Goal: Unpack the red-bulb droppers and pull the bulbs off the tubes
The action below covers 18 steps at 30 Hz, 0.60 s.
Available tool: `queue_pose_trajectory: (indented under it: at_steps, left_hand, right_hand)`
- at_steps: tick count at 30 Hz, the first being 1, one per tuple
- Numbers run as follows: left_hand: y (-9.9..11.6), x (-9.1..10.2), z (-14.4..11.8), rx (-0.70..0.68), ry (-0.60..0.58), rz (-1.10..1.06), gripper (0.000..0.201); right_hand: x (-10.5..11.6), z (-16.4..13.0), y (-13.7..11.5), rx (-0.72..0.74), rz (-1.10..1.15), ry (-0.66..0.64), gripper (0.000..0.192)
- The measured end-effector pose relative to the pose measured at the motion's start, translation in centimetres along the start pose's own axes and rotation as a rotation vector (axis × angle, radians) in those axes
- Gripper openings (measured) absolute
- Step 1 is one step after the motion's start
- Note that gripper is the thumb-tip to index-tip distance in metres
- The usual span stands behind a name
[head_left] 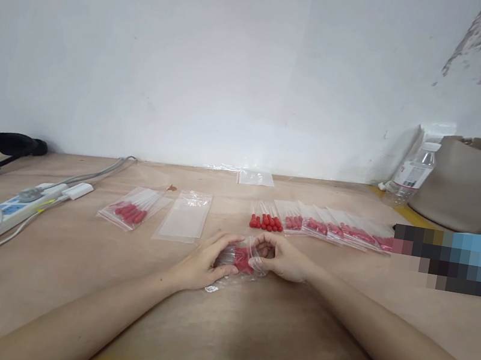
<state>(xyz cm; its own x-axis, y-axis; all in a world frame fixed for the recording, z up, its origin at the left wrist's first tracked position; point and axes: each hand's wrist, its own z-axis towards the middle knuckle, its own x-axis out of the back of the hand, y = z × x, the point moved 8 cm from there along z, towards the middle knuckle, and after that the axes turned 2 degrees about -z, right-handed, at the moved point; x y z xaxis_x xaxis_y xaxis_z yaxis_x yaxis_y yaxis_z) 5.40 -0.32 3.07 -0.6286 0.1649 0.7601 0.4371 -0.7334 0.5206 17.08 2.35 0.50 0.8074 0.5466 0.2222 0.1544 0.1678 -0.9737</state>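
Observation:
Low over the middle of the table, a clear plastic bag point(243, 261) of red-ended sticks lies between my two hands. My left hand point(204, 264) is curled around its left side, fingers at the far edge and thumb at the near one. At the bag's right end, my right hand point(278, 258) pinches the thin plastic between thumb and fingers. Just beyond, a small group of loose red-tipped sticks point(266, 222) lies with the tips toward me. Left of my hands is a stack of flat, empty clear bags point(184, 217).
Several filled bags point(328, 227) overlap in a row at the right, and another filled bag point(130, 208) lies at the left. A power strip point(12, 208) with cables borders the left side. A bottle point(416, 171) and a grey-brown bag point(477, 181) stand back right, against the wall.

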Motion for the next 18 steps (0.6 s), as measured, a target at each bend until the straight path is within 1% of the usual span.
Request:
queue_pose_trajectory:
  at_steps: [3,5,7,10,12,14,16,18]
  left_hand:
    - [0.4,0.1,0.1,-0.009,0.0,-0.006,0.043]
    - [0.5,0.1,0.2,-0.008,0.005,-0.008,0.042]
    - [0.4,0.1,0.2,-0.001,0.018,-0.009,0.041]
    - [-0.1,0.2,0.1,0.015,0.046,-0.01,0.039]
    - [-0.4,0.2,0.0,0.032,0.051,-0.009,0.039]
    - [-0.9,0.1,-0.1,0.06,0.043,-0.009,0.04]
    - [-1.3,0.0,-0.1,0.09,0.033,-0.015,0.041]
    - [-1.5,0.0,-0.1,0.113,0.028,-0.023,0.041]
  right_hand:
    - [-0.7,-0.2,-0.1,-0.004,-0.026,-0.078,0.046]
    - [-1.2,-0.4,0.0,-0.007,-0.077,-0.11,0.045]
    - [-1.1,-0.4,0.0,0.011,-0.143,-0.064,0.037]
    - [-0.4,-0.4,-0.3,0.069,-0.209,0.055,0.027]
    - [0.3,-0.2,-0.1,0.061,-0.172,0.118,0.025]
    - [1.0,-0.2,0.2,0.013,-0.107,0.161,0.025]
    - [1.4,-0.2,0.3,-0.002,-0.06,0.166,0.025]
    - [1.2,-0.2,0.1,0.029,-0.038,0.121,0.028]
